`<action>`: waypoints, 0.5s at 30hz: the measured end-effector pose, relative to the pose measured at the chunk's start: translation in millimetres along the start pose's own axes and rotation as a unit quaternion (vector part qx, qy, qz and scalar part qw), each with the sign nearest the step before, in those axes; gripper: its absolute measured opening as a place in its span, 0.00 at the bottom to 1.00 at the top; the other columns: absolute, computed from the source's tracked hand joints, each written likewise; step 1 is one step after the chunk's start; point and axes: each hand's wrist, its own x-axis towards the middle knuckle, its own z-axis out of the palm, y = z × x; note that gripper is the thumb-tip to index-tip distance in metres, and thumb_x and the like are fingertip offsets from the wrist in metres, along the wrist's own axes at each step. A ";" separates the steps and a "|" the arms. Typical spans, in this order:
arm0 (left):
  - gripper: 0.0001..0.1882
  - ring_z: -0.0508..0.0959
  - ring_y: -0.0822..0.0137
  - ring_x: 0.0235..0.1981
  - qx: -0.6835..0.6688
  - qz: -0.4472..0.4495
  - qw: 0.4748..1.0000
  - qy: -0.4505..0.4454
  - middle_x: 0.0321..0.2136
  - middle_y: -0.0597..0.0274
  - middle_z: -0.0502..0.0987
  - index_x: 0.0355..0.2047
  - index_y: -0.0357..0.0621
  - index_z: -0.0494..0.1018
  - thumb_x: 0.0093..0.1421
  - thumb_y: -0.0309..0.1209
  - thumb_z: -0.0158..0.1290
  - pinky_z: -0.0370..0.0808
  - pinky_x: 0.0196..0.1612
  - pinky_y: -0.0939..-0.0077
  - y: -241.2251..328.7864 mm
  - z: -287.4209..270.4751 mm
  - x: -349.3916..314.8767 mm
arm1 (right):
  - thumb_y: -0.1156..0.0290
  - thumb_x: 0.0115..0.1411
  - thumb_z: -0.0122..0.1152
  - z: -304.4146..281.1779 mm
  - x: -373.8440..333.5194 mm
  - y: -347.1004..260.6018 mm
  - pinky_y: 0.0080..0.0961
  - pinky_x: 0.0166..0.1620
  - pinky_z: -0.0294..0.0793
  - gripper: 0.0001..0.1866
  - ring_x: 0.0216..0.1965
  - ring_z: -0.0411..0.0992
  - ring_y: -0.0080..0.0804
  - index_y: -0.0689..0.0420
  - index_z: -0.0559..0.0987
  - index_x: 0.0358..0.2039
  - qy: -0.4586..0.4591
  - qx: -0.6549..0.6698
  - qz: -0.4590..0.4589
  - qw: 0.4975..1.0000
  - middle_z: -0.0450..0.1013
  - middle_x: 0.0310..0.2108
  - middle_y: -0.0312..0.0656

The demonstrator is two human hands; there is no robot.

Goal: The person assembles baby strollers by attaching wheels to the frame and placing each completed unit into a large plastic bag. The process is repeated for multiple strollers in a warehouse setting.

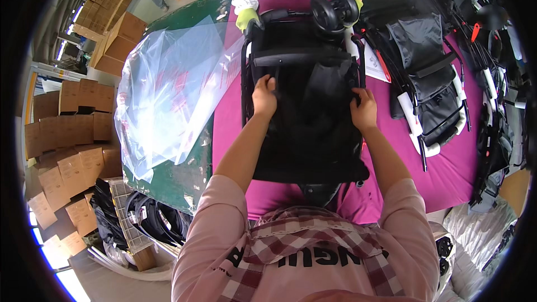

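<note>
A folded black stroller (307, 128) lies in front of me on a table with a magenta cover (436, 182). My left hand (264, 98) is closed at the left side of its black fabric, fingers curled in. On the opposite side, my right hand (363, 107) pinches the fabric edge beside the frame tube. Small black double wheels (334, 11) stick up at the stroller's far end. A co-worker across the table has gloved hands there, the yellow-green glove (246, 19) at the far left corner and another by the wheels.
Clear plastic bags (168, 89) cover the green tabletop (193, 182) on the left. To the right lies another folded stroller (425, 72), with more frames stacked beyond it. A white paper sheet (376, 64) lies between the strollers. Cardboard boxes (72, 128) are piled at far left.
</note>
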 end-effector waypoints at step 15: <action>0.45 0.79 0.44 0.36 0.343 0.038 0.881 -0.323 0.31 0.41 0.78 0.68 0.43 0.45 0.62 0.64 0.36 0.75 0.40 0.55 53.3 -37.8 30.3 | 0.52 0.41 0.73 -55.1 -43.5 -73.9 0.46 0.64 0.56 0.38 0.62 0.59 0.45 0.54 0.73 0.53 -0.283 -0.128 -0.306 0.900 0.62 0.59 0.49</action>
